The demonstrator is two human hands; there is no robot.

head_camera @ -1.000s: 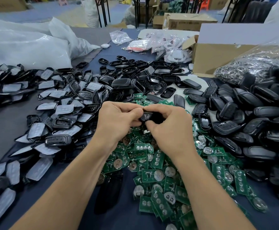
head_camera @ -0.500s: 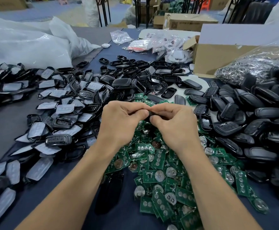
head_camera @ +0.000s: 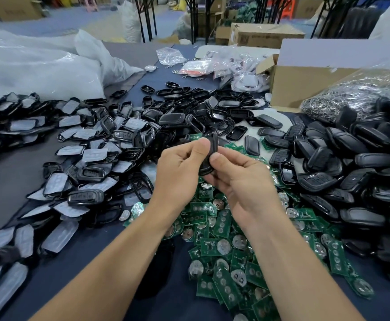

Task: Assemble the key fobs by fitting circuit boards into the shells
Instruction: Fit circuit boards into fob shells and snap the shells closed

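Observation:
A black key fob shell stands on edge between my two hands above the table. My left hand pinches its left side with thumb and curled fingers. My right hand holds its right side, thumb pressed near the middle. Whether a board sits inside the shell is hidden. Green circuit boards with round silver cells lie heaped under my hands. Black shell halves are piled at the right, and shells with grey rubber pads at the left.
An open cardboard box and a bag of metal key rings stand at the back right. White plastic bags fill the back left. Small clear packets lie at the far middle. Bare dark cloth shows near the front left.
Both hands have lifted and parted slightly. The fob shell, held flat and mostly covered before, now stands on edge between the fingers.

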